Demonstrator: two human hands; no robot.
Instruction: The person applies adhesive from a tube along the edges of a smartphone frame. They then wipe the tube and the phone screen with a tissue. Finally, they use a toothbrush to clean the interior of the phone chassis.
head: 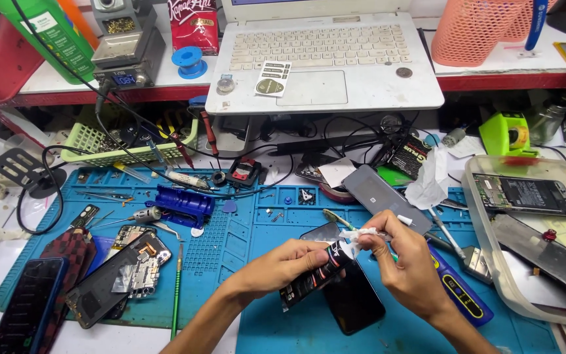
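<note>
Hands meet over the blue work mat (263,328), just below the centre of the view. The left hand (283,265), coming in from seven o'clock, is closed around a black glue tube (312,278) that slants up toward two o'clock. The right hand (404,262), entering from five o'clock, pinches a scrap of white tissue (356,237) against the tube's upper end, with a thin green-handled tool (337,218) poking out toward ten o'clock. Directly under the tube lies a dark phone (348,298), screen up on the mat. At nine o'clock from the hands sits an opened phone body (122,272) with exposed circuit boards; at three o'clock a clear plastic tray (492,262) holds another opened phone. A white laptop (325,59) stands at twelve o'clock on the shelf.
</note>
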